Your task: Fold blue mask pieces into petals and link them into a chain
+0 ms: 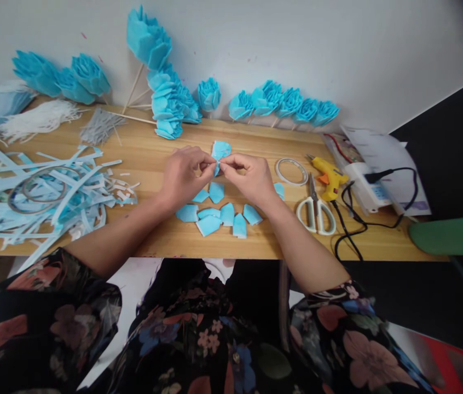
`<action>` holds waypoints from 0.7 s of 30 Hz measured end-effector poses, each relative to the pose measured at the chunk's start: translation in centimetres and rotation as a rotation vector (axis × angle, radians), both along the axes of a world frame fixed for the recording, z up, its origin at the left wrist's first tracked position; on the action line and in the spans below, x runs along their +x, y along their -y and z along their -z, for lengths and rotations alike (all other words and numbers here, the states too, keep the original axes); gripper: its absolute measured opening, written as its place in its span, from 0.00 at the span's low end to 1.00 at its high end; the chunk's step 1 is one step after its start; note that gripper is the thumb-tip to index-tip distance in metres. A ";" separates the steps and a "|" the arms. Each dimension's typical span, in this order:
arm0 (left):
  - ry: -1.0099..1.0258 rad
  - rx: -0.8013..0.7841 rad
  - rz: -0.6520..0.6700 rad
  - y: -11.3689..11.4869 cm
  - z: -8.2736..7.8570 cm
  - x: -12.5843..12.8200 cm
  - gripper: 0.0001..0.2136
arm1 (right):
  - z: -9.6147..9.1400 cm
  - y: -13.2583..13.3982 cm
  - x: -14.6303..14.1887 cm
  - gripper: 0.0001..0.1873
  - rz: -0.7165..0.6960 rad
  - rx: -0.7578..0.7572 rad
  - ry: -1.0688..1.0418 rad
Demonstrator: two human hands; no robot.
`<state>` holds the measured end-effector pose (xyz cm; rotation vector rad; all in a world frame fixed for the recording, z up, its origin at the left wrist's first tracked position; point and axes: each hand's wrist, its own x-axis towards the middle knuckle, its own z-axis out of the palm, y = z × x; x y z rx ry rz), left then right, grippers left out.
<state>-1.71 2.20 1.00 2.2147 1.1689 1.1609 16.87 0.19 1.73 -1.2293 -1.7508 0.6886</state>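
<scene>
My left hand [184, 176] and my right hand [247, 176] meet over the middle of the wooden table [149, 148]. Both pinch the same small blue petal piece [220, 151], fingers closed on its lower part while its top stands up between them. Just below the hands, several cut blue petals [215, 214] lie in a loose row on the table.
Finished blue paper flowers [284, 103] on sticks lean against the wall. A heap of blue and white strips [46, 189] fills the left. A tape roll [291, 171], white scissors [316, 210], a yellow glue gun [329, 178] with black cord, and a green chair [453, 236] are on the right.
</scene>
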 end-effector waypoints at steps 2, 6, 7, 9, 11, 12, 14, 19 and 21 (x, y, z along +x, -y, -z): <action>0.014 -0.020 0.007 0.1 -0.3 0.0 0.07 | -0.1 0.0 0.0 0.09 -0.005 -0.009 -0.005; 0.034 -0.038 0.013 0.3 -0.5 0.1 0.07 | -0.1 0.1 0.0 0.09 -0.005 -0.010 -0.009; 0.038 -0.041 0.012 0.3 -0.4 0.1 0.07 | -0.1 0.1 0.0 0.08 -0.005 -0.010 -0.009; 0.051 -0.056 0.005 0.1 -0.2 0.1 0.07 | -0.1 -0.1 0.1 0.08 -0.008 -0.013 -0.014; 0.080 -0.070 -0.016 -0.3 -0.1 -0.1 0.07 | 0.1 -0.4 0.2 0.09 -0.014 -0.035 -0.050; 0.101 -0.075 -0.036 -0.6 -0.3 -0.4 0.07 | 0.3 -0.6 0.4 0.09 -0.017 -0.051 -0.088; 0.153 -0.077 -0.095 -1.3 -1.4 -1.2 0.07 | 0.6 -1.1 0.7 0.10 -0.021 -0.089 -0.198; 0.069 -0.055 -0.241 -1.8 -7.0 -5.8 0.11 | 1.0 -2.0 1.3 0.14 0.010 -0.182 -0.373; -0.122 -0.020 -0.339 -1.3 -8.4 -8.6 0.12 | 0.9 -2.0 1.3 0.15 0.005 -0.191 -0.402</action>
